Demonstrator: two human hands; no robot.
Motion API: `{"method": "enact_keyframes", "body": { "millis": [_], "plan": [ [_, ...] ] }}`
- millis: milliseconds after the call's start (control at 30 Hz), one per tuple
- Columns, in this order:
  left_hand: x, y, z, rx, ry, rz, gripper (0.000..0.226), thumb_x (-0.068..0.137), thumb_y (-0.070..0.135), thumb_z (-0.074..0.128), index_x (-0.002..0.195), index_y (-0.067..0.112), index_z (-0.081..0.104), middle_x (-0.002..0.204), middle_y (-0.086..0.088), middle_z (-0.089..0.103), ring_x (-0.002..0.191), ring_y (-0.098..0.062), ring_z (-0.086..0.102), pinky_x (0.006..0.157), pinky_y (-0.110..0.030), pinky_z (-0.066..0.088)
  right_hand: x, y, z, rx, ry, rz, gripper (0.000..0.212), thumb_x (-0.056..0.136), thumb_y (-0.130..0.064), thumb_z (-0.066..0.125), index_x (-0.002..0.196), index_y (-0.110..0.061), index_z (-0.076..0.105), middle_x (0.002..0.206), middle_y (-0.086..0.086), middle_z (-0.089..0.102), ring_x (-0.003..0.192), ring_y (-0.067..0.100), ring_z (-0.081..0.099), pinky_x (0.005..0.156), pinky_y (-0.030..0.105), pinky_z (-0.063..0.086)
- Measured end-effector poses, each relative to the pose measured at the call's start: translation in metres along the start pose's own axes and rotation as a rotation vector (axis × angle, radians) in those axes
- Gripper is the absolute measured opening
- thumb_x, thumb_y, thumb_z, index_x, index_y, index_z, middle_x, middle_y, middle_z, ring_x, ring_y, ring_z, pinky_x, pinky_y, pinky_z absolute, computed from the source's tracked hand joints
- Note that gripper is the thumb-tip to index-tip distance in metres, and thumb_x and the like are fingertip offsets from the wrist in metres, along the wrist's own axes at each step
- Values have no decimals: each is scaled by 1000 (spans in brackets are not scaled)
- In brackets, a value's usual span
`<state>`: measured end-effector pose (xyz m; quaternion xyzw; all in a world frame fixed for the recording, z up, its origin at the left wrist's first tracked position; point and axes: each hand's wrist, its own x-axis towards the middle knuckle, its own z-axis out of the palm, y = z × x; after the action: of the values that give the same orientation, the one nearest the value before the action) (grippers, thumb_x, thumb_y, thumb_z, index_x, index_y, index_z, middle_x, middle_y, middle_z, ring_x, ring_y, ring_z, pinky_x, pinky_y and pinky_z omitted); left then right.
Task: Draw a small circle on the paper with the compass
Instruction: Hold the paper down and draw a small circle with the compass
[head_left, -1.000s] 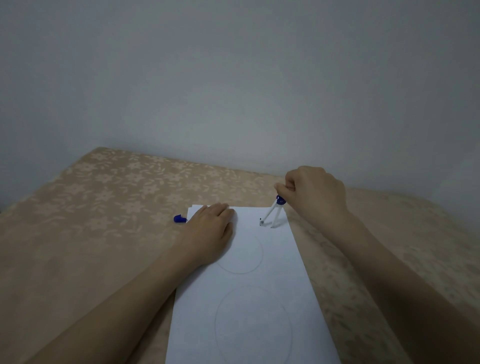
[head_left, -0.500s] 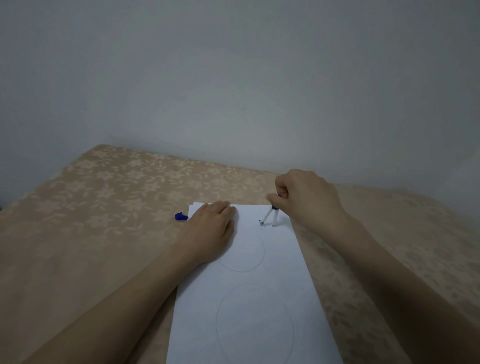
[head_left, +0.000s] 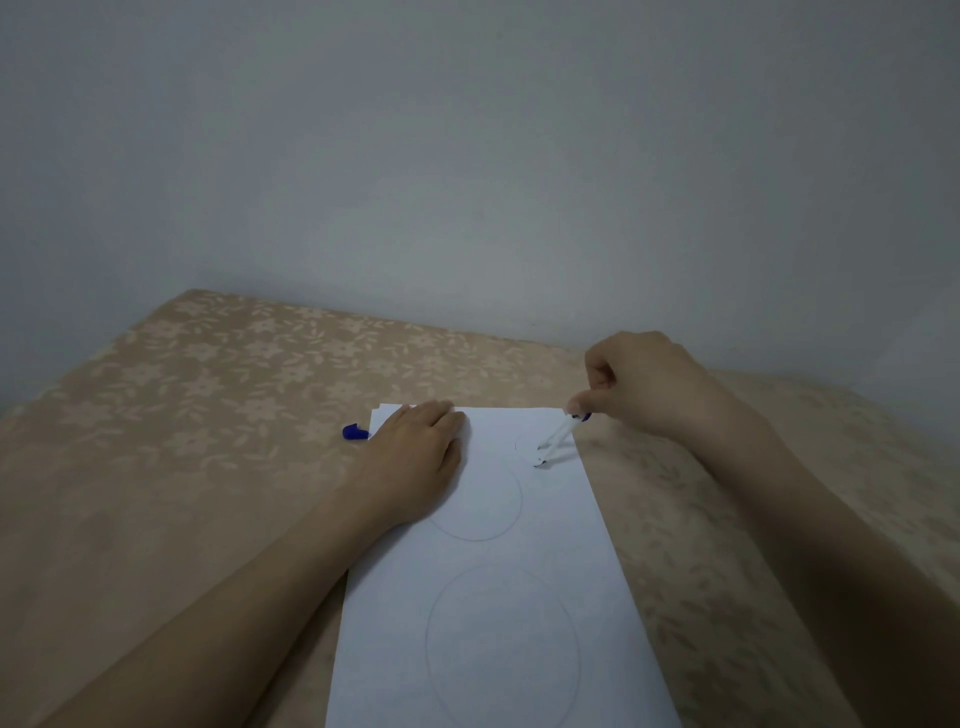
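One faint arc (head_left: 518, 446) now on paper (head_left: 519, 597); compass (head_left: 558, 439) tilted further than before. Right hand (head_left: 644, 384) grip pinches compass top, left hand (head_left: 415, 457) flat, spread, pinning paper. Circle partly drawn.

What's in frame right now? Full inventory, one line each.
paper: a few stacked sheets by the far corner, white, centre of table, two faint circles drawn plus a short arc near the compass
compass: 1, white legs with blue top, tips on the paper's far right corner
small blue piece: 1, blue, on the table beside the paper's far left corner
table: 1, beige floral cover
wall: grey, behind
left hand: flat on the paper
right hand: pinching the compass top
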<state>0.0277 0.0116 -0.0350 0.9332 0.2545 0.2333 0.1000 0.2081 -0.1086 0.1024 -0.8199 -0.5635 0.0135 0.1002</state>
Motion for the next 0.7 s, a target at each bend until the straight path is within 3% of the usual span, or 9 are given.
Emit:
{"method": "enact_keyframes", "body": {
  "millis": [133, 333, 400, 533, 700],
  "plan": [
    [0, 1, -1, -6, 17, 24, 16, 91, 9, 41, 92, 5, 56, 95, -6, 59, 90, -26, 53, 81, -33, 39, 8, 9, -6, -13, -12, 25, 39, 68, -25, 83, 56, -15, 48, 60, 1, 53, 65, 28, 59, 59, 32, 42],
    [-1, 0, -1, -7, 11, 25, 18, 90, 10, 41, 96, 5, 57, 102, -9, 62, 96, -27, 55, 85, -37, 41, 24, 11, -8, 35, -6, -14, 27, 67, -17, 85, 72, -2, 63, 67, 5, 56, 61, 23, 53, 64, 34, 47],
    [0, 1, -2, -9, 15, 32, 16, 89, 9, 42, 93, 6, 57, 96, -8, 61, 91, -26, 54, 81, -36, 40, 30, 9, -6, 65, 11, -42, 24, 67, -13, 84, 77, 1, 67, 72, 11, 62, 59, 22, 53, 67, 38, 51],
    [1, 3, -4, -18, 26, 43, 11, 88, 7, 42, 79, 11, 46, 80, -2, 50, 75, -21, 44, 69, -31, 31, 42, 3, 0, 148, 12, -104, 18, 70, -2, 79, 86, -1, 71, 79, 19, 70, 69, 37, 67, 70, 44, 58],
    [-1, 3, -4, -36, 47, 51, 12, 88, 8, 41, 78, 12, 45, 80, -1, 50, 74, -19, 41, 69, -31, 31, 43, -2, 10, 242, -9, -250, 19, 75, 1, 73, 92, -8, 73, 82, 11, 73, 77, 27, 69, 70, 35, 58]
  ]
}}
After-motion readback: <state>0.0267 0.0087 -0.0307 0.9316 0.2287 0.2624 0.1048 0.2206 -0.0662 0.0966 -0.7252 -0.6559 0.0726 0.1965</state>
